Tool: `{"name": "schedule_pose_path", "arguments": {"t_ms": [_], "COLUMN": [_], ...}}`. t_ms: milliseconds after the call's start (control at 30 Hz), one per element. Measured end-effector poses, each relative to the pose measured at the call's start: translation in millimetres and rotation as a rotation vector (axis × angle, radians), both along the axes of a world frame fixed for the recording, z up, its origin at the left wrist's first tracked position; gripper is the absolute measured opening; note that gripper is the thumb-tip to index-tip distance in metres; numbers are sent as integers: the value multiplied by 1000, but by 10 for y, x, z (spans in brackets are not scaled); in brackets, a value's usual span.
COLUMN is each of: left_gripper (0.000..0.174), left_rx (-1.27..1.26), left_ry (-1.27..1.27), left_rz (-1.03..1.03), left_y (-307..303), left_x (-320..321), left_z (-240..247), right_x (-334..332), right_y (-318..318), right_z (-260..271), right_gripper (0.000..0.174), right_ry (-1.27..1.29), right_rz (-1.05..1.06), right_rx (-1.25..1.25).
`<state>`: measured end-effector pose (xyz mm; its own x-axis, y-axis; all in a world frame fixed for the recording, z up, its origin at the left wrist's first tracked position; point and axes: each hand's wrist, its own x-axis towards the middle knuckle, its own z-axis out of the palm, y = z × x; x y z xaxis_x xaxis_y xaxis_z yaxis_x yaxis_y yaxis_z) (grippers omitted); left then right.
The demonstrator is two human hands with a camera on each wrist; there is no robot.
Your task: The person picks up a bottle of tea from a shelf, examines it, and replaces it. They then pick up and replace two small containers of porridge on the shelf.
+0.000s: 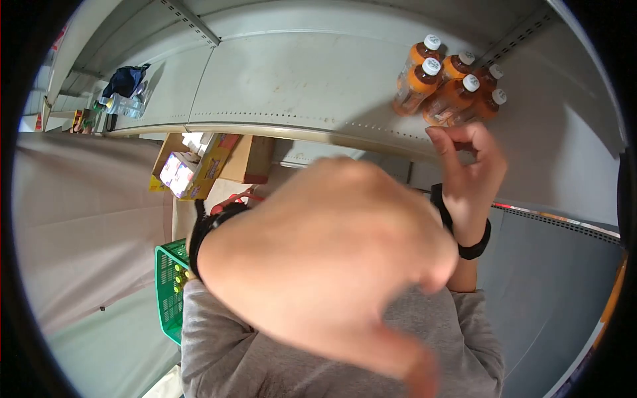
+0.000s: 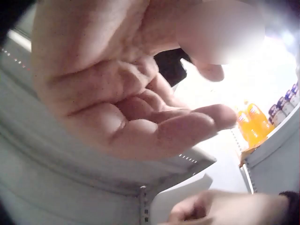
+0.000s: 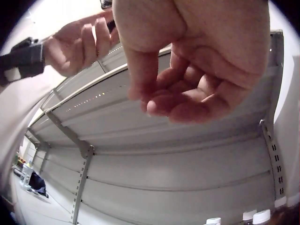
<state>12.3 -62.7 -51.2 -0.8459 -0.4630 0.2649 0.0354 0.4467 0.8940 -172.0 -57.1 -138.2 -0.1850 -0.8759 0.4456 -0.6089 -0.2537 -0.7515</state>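
Note:
My left hand [image 1: 332, 245] is raised close to the head camera, large and blurred. In the left wrist view, its fingers [image 2: 180, 129] are loosely bent and nothing shows in the palm. A dark object [image 2: 171, 68] appears behind that hand, between thumb and fingers. My right hand [image 1: 474, 162] is by the shelf's front edge, overlapping the lower part of a group of orange drink bottles [image 1: 415, 89] with white caps. Its fingers [image 3: 187, 105] bend loosely toward the thumb, with nothing visible between them.
The bottles stand on a grey metal shelf [image 1: 285, 79], near its right side panel. Further left on it lie clear bottles [image 1: 126, 106] and a dark blue bag [image 1: 126, 81]. Below are an open carton [image 1: 206, 169] and a green basket [image 1: 171, 298] holding small yellow-green items.

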Motion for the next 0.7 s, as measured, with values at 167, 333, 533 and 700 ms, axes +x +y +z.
{"name": "schedule_pose_path", "arguments": {"t_ms": [167, 333, 533, 700], "left_gripper": [12, 16, 19, 20], "left_rx": [578, 639, 688, 744], "left_ry": [90, 125, 95, 146], "left_rz": [460, 531, 547, 584], "left_y": [-193, -277, -221, -116], "left_x": [-63, -16, -8, -37], "left_z": [-287, -510, -556, -645], "right_x": [57, 80, 152, 164], "right_y": [0, 28, 97, 107], "right_z": [-18, -4, 66, 63], "right_gripper": [9, 5, 5, 6], "right_ry": [-61, -66, -201, -155], "right_rz": [-1, 115, 158, 268], "right_rx": [-7, -112, -173, -205]}}
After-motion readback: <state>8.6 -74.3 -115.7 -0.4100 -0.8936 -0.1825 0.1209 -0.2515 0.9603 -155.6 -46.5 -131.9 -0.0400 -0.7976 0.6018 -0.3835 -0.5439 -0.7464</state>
